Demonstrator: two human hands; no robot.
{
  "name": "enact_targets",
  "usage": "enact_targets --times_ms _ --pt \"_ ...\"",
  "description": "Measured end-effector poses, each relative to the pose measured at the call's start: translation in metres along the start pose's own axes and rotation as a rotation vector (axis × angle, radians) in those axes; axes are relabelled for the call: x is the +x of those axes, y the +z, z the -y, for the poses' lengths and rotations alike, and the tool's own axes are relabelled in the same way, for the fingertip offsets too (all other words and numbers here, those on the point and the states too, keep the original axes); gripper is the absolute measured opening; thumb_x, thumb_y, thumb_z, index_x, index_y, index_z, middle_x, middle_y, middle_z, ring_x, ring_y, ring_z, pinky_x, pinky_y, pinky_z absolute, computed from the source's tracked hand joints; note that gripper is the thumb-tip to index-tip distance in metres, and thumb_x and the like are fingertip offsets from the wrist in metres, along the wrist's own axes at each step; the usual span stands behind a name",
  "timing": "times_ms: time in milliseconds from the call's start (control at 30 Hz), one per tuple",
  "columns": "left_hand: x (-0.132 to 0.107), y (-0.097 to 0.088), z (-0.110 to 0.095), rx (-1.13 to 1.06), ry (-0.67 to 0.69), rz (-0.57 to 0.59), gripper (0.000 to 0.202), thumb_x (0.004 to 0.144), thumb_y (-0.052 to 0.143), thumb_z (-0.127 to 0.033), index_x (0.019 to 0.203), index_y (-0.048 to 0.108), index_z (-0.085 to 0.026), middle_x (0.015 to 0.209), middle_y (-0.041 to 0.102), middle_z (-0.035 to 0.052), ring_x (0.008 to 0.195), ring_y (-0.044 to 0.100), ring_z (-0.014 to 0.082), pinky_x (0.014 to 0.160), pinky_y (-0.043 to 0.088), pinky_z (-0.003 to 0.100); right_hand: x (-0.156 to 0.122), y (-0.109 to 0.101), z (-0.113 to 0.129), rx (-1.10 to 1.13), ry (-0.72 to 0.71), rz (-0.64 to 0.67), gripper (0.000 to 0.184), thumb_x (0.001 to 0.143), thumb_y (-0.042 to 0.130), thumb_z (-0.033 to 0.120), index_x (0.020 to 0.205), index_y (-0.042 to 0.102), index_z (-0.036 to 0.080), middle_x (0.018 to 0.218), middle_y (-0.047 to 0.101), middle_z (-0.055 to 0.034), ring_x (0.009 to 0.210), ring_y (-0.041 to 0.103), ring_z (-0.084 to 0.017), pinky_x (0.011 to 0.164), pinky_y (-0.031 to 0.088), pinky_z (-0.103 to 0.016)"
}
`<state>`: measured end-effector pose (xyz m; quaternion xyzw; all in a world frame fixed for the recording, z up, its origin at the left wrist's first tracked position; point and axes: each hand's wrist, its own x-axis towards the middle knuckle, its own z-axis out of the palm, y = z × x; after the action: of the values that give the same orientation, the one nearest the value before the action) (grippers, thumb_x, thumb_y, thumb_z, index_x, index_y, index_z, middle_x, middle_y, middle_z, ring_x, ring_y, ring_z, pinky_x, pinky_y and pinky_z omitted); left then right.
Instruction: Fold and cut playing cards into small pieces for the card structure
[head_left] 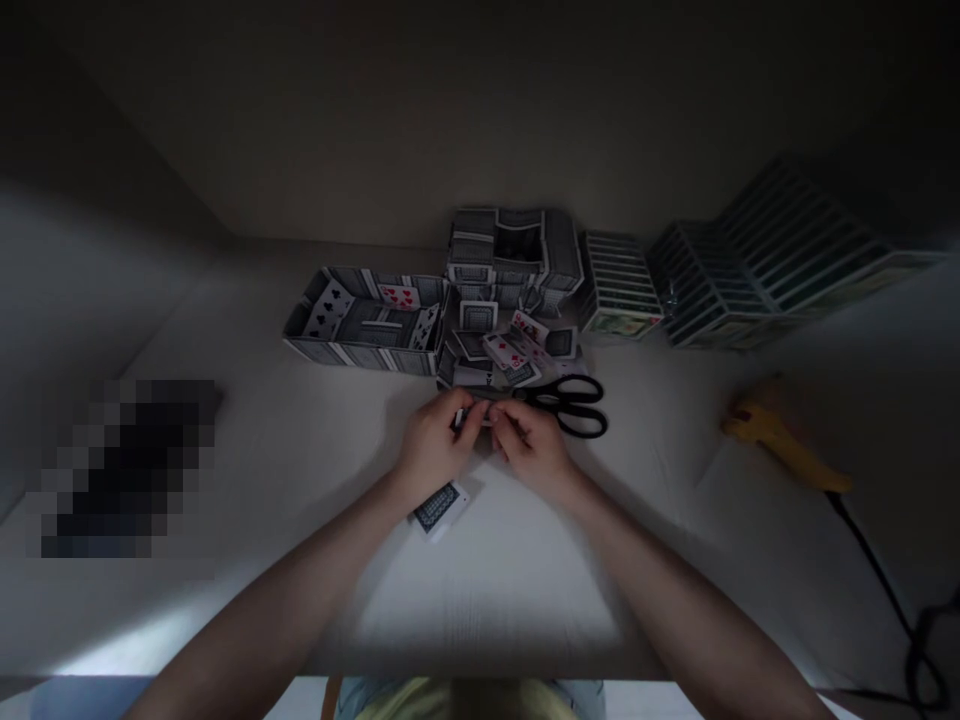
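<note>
My left hand and my right hand meet at the middle of the white table. Both pinch a small piece of playing card between their fingertips. Black scissors lie just beyond my right hand. A face-down card piece lies under my left wrist. Behind the hands stand structures built of playing cards: a low open box on the left and a taller tower in the middle. Loose cards lie scattered in front of the tower.
Rows of card decks and bigger stacks stand at the back right against the wall. A yellow glue gun with a black cord lies on the right. A blurred dark patch sits on the left.
</note>
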<state>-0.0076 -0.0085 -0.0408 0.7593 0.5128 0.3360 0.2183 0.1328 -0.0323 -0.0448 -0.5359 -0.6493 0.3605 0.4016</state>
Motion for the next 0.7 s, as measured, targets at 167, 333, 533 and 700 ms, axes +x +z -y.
enact_targets --times_ms 167,333,533,700 --pt "0.000 0.002 0.001 0.060 -0.023 -0.042 0.021 0.083 0.046 -0.032 0.068 0.051 -0.018 0.058 0.054 -0.0020 0.051 0.048 0.0093 0.048 0.032 0.021 -0.001 0.001 0.000 -0.119 -0.065 -0.031 0.019 0.083 0.043 0.024 0.068 0.054 0.018 0.054 0.052 0.0013 0.049 0.046 -0.010 0.046 0.032 -0.020" --pt "0.001 0.002 0.000 0.071 -0.061 -0.050 0.023 0.083 0.046 -0.033 0.066 0.050 -0.018 0.057 0.053 -0.0019 0.049 0.047 0.0094 0.047 0.030 0.022 -0.002 0.004 0.003 -0.163 -0.110 -0.054 0.022 0.081 0.044 0.024 0.061 0.051 0.018 0.053 0.048 0.0021 0.048 0.043 -0.009 0.047 0.030 -0.021" --pt "0.002 0.000 -0.002 0.023 -0.081 -0.056 0.026 0.084 0.044 -0.035 0.065 0.049 -0.017 0.056 0.050 -0.0023 0.049 0.044 0.0087 0.047 0.030 0.021 -0.006 0.008 0.008 -0.126 -0.150 -0.103 0.025 0.081 0.044 0.022 0.056 0.043 0.018 0.049 0.040 0.0042 0.045 0.036 -0.008 0.045 0.026 -0.022" --pt "0.004 -0.002 -0.004 -0.011 -0.091 -0.068 0.029 0.083 0.045 -0.036 0.061 0.046 -0.018 0.051 0.044 -0.0039 0.046 0.040 0.0082 0.046 0.027 0.021 -0.010 0.009 0.009 -0.149 -0.147 -0.108 0.025 0.080 0.044 0.023 0.055 0.041 0.020 0.050 0.040 0.0035 0.046 0.036 -0.009 0.047 0.027 -0.023"
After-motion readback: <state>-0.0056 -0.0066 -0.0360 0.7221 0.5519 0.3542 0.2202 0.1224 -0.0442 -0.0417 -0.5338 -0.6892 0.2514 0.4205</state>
